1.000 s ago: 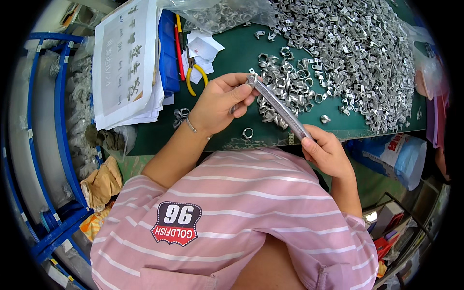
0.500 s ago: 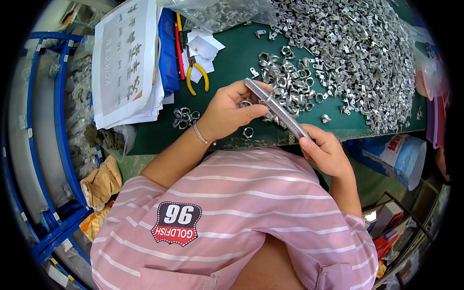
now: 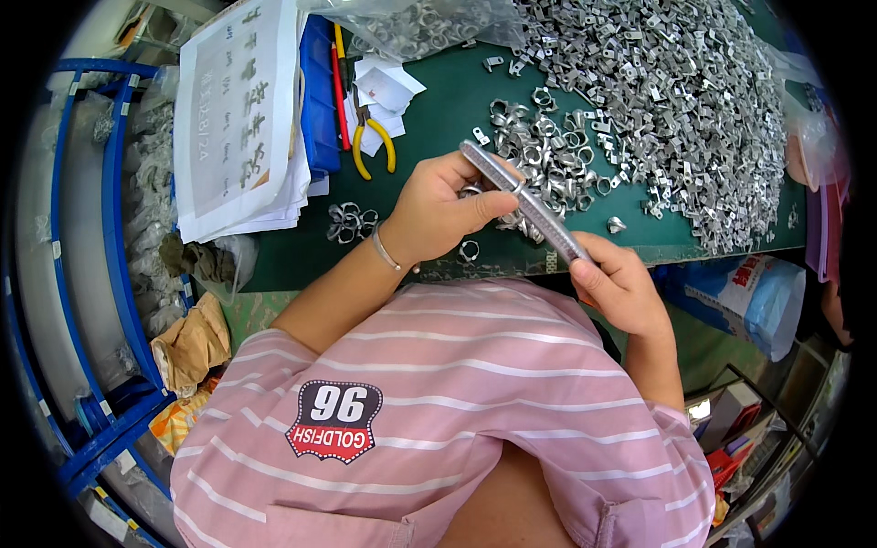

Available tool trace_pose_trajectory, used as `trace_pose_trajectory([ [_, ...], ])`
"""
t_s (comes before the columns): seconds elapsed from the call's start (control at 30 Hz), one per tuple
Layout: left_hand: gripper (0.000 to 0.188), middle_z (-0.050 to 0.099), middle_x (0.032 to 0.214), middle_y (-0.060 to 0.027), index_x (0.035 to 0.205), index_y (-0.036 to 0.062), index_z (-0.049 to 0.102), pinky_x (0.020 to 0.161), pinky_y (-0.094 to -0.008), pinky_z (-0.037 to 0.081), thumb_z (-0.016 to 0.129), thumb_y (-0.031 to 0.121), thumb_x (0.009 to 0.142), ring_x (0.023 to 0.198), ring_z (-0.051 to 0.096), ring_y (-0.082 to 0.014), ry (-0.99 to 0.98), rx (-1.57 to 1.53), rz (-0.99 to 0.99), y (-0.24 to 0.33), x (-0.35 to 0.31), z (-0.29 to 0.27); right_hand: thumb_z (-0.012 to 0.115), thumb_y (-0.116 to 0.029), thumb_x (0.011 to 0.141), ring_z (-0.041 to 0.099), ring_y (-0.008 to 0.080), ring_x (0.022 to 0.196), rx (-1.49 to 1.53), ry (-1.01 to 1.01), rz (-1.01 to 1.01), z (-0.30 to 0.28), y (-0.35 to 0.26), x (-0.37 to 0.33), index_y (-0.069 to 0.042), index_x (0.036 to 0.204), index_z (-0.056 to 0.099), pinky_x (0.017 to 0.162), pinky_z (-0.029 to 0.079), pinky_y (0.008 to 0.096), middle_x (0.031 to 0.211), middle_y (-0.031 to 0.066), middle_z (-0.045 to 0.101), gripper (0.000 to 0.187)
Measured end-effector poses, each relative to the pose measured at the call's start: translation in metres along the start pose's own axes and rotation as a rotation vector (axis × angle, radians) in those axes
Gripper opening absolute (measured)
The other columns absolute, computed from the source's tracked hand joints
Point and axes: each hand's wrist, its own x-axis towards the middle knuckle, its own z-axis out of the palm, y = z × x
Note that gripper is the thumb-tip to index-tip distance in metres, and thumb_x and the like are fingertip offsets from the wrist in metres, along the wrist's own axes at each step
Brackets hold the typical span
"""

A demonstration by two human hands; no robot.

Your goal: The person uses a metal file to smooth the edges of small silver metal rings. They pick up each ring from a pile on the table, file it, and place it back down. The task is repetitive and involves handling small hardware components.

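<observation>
Slantwise in front of my chest lies a grey metal ring mandrel [image 3: 546,222] with fine markings along it. My right hand [image 3: 621,285] is closed round its lower right end. A thin metal ring [image 3: 518,188] sits around the mandrel partway along. My left hand [image 3: 443,212] is closed with thumb and fingers at that ring, the mandrel's upper end sticking out past the fingers. Another shiny ring piece [image 3: 470,191] shows by the left palm, partly hidden. Below the left hand, one loose ring [image 3: 469,250] lies on the green table [image 3: 438,96].
Beyond my hands lie a pile of metal rings [image 3: 557,151] and a big heap of small tabbed metal parts [image 3: 676,100]. Several rings [image 3: 350,222] lie left of my forearm. Yellow-handled pliers [image 3: 373,146], a blue bin [image 3: 319,110] and printed sheets [image 3: 233,128] are at left.
My left hand has shifted slightly right, and the ring has moved a little along the mandrel toward my right hand. My right hand has barely moved.
</observation>
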Motion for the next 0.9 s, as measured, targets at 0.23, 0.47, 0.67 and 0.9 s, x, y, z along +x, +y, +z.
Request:
trace_pose_trajectory([
  [0.23, 0.016, 0.047, 0.079, -0.0028, 0.099, 0.0007, 0.047, 0.04, -0.0157, 0.028, 0.045, 0.013, 0.089, 0.055, 0.039, -0.0049, 0.344, -0.414, 0.124, 0.013, 0.015, -0.041, 0.052, -0.02, 0.087, 0.044, 0.005, 0.057, 0.005, 0.188, 0.009, -0.021, 0.028, -0.014, 0.0, 0.11, 0.054, 0.051, 0.037, 0.0208, 0.065, -0.0004, 0.048, 0.03],
  [0.47, 0.016, 0.057, 0.069, -0.0011, 0.081, 0.0014, 0.064, 0.057, -0.0216, 0.041, 0.069, 0.011, 0.071, 0.062, 0.051, -0.0085, 0.082, 0.668, 0.01, -0.01, 0.01, -0.019, 0.051, -0.022, 0.088, 0.042, 0.0042, 0.053, 0.077, 0.161, 0.034, -0.014, 0.02, -0.009, -0.001, 0.111, 0.054, 0.047, 0.035, 0.0203, 0.06, -0.0015, 0.047, 0.031],
  [0.67, 0.017, 0.057, 0.073, -0.0073, 0.083, 0.0009, 0.064, 0.057, -0.0248, 0.042, 0.069, 0.013, 0.071, 0.063, 0.054, -0.0142, 0.091, 0.788, 0.084, -0.018, 0.011, -0.019, 0.051, -0.023, 0.089, 0.042, 0.004, 0.049, 0.038, 0.171, 0.022, -0.013, 0.021, -0.009, -0.001, 0.111, 0.054, 0.045, 0.034, 0.0198, 0.055, -0.0026, 0.046, 0.032],
  [0.9, 0.016, 0.057, 0.073, -0.0065, 0.082, -0.0002, 0.062, 0.055, -0.0242, 0.042, 0.065, 0.014, 0.075, 0.061, 0.053, -0.0136, 0.121, 0.843, 0.083, -0.02, 0.014, -0.022, 0.051, -0.023, 0.088, 0.041, 0.0035, 0.048, 0.038, 0.152, 0.022, -0.012, 0.018, -0.007, -0.001, 0.112, 0.054, 0.043, 0.033, 0.0196, 0.055, -0.0029, 0.045, 0.033],
])
